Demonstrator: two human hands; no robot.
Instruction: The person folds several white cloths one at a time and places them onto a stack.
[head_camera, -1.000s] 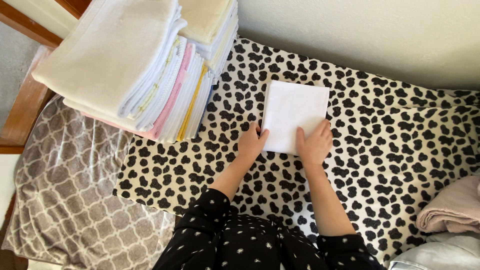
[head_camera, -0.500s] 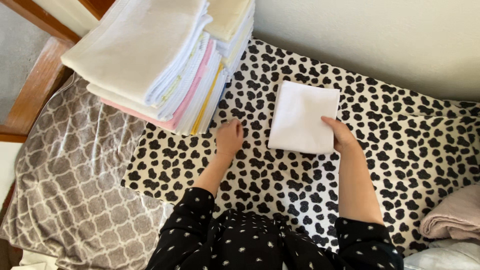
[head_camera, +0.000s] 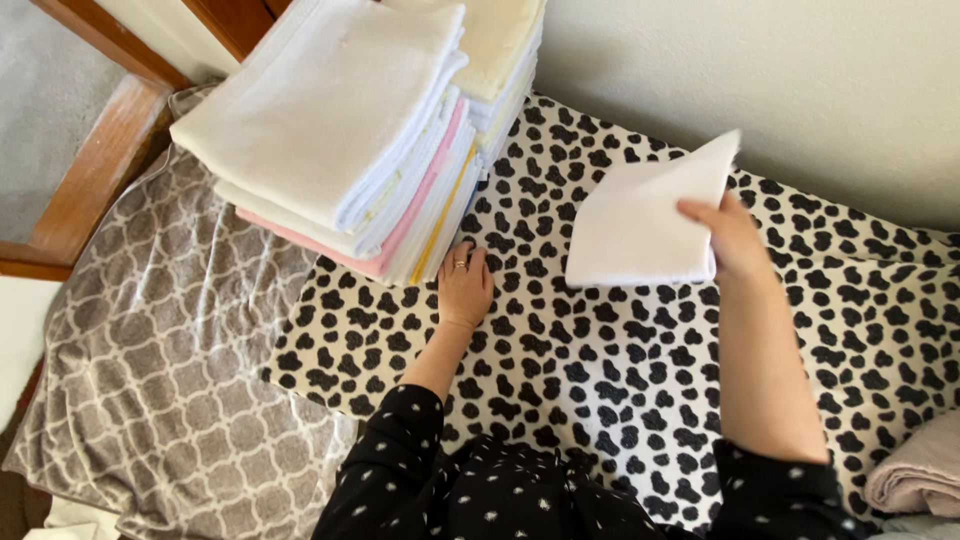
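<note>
Above the spotted blanket (head_camera: 620, 380), the folded white cloth (head_camera: 640, 225) was lifted clear of the surface, tilted, one corner pointing up toward the wall (head_camera: 800, 90). My right hand (head_camera: 735, 240) pinched it at its right edge, thumb on top, fingers hidden under it. My left hand (head_camera: 465, 285) lay flat and loose on the blanket, holding nothing, ring showing, fingertips just beside the foot of the stack of folded linens (head_camera: 360, 140). Progress, judged from how things lay: the cloth was folded down small and neat, so folding looked done; it was not yet set on any pile. The stack was tall, white and cream with a pink layer and a yellow edge, its near side overhanging the blanket, leaning a bit. Between stack and cloth there was open spotted blanket, free to move across. Wall close behind the cloth, little room that way. Wooden frame (head_camera: 95, 170) and grey patterned sheet (head_camera: 160, 380) sat left of the stack, well apart from both hands. A pinkish bundle (head_camera: 920, 470) sat at the far right edge, near my right sleeve, unfolded as far as I could tell.
</note>
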